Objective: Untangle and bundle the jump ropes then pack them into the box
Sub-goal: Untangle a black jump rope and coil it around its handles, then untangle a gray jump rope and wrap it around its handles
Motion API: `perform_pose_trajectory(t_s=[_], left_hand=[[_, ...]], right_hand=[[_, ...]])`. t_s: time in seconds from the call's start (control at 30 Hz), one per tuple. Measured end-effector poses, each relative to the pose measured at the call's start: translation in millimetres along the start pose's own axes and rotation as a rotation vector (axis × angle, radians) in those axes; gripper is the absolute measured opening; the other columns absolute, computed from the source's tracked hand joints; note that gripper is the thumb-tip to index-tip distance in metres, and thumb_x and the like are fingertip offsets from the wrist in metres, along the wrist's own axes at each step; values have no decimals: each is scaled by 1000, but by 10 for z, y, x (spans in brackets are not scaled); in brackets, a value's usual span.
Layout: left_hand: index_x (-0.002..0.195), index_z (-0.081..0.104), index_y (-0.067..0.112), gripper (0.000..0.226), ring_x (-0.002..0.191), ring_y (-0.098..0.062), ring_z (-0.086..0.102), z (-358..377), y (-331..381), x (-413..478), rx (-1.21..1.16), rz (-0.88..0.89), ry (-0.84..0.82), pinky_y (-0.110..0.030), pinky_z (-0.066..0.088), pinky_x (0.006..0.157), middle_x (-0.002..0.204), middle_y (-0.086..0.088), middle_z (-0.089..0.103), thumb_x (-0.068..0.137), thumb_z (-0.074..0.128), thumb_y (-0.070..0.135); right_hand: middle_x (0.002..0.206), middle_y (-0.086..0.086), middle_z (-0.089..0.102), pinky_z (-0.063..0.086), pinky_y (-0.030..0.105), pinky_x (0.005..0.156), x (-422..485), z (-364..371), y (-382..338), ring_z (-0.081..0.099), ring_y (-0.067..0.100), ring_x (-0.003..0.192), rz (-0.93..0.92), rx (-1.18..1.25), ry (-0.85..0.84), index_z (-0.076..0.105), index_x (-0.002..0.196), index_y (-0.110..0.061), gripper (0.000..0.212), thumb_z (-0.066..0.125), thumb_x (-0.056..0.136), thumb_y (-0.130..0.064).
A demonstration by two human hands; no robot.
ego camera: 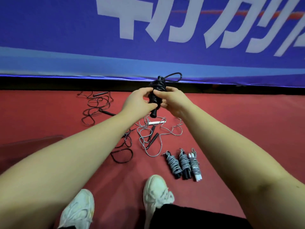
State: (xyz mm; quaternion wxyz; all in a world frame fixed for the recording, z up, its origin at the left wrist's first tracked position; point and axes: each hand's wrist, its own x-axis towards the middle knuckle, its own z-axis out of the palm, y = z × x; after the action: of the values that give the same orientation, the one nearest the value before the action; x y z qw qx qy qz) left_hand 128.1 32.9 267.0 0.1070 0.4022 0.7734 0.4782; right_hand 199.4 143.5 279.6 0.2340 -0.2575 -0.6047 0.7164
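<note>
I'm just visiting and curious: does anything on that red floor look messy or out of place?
Yes: loose black rope and grey rope sprawl in tangled loops on the floor, unlike the three grey bundles laid neatly side by side.

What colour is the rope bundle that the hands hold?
The bundle is black, cord and handle alike; the head view shows it.

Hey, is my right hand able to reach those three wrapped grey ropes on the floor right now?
Probably, but not yet: the right hand grips the black rope bundle together with the left hand. The grey bundles lie on the red floor with nothing over them.
</note>
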Motion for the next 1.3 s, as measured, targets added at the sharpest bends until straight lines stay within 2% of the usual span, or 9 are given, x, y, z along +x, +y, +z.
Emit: perform_pose_trajectory(t_s=[0.13, 0.27, 0.33, 0.5, 0.6, 0.7, 0.87, 1.17, 1.3], left_hand=[[139, 46, 17, 63, 96, -13, 60, 391, 52, 21, -9, -25, -123, -18, 43, 86, 131, 0, 57, 81, 69, 8], [136, 51, 12, 58, 117, -16, 55, 782, -235, 24, -108, -170, -168, -21, 40, 96, 129, -4, 58, 81, 67, 1], [132, 53, 6, 53, 116, -18, 57, 948, -505, 10, -147, -285, -243, -20, 43, 91, 126, -8, 61, 81, 64, -5], [90, 67, 12, 10, 97, -20, 57, 1178, -1202, 15, 191, -458, -438, -33, 43, 94, 95, -8, 58, 82, 66, 6], [118, 63, 7, 31, 115, -25, 56, 1244, -1449, 67, 377, -447, -561, -31, 40, 99, 114, -10, 62, 87, 63, 14], [132, 54, 10, 42, 125, -25, 50, 1298, -1598, 146, 458, -425, -598, -28, 38, 102, 134, -9, 55, 91, 57, 17], [120, 59, 15, 30, 114, -23, 54, 1336, -1884, 216, 490, -458, -602, -26, 40, 96, 121, -7, 59, 90, 58, 16], [120, 63, 15, 31, 117, -23, 55, 1059, -2071, 120, 542, -575, -540, -25, 41, 94, 127, -5, 61, 90, 58, 17], [119, 63, 13, 29, 119, -24, 54, 839, -2045, 106, 551, -586, -495, -26, 40, 98, 127, -6, 61, 92, 56, 16]], right_hand=[[78, 8, 65, 47, 17, 45, 40, -462, 110, 63, 9, 51, 73, -27, 7, 53, 118, 4, 30, 57, 88, 3], [86, 13, 65, 57, 27, 62, 224, -742, 495, 66, 16, 62, 207, -121, -23, 59, 97, -3, 12, 55, 88, 4], [84, 13, 64, 57, 25, 58, 314, -793, 848, 65, 14, 58, 307, -203, -11, 58, 100, 1, 14, 56, 87, 4], [101, 14, 64, 54, 34, 78, 463, -870, 1845, 64, 28, 88, 463, -756, -11, 56, 112, 0, 46, 75, 73, -15], [114, 14, 62, 49, 32, 87, 444, -931, 2261, 61, 27, 100, 523, -917, -9, 51, 121, -2, 55, 75, 75, -19], [118, 14, 62, 45, 27, 81, 432, -965, 2642, 60, 27, 105, 589, -999, -12, 51, 123, -3, 54, 72, 76, -21], [130, 16, 51, 39, 33, 99, 286, -953, 3116, 50, 30, 122, 629, -1048, 88, 43, 126, -4, 62, 74, 77, -25], [143, 11, 27, 27, 38, 109, 155, -829, 3089, 28, 29, 134, 621, -1268, 157, 23, 141, -8, 64, 53, 87, -23], [139, 11, 29, 24, 40, 108, 237, -682, 2794, 29, 30, 131, 542, -1154, 306, 25, 139, -16, 63, 54, 84, -24]])
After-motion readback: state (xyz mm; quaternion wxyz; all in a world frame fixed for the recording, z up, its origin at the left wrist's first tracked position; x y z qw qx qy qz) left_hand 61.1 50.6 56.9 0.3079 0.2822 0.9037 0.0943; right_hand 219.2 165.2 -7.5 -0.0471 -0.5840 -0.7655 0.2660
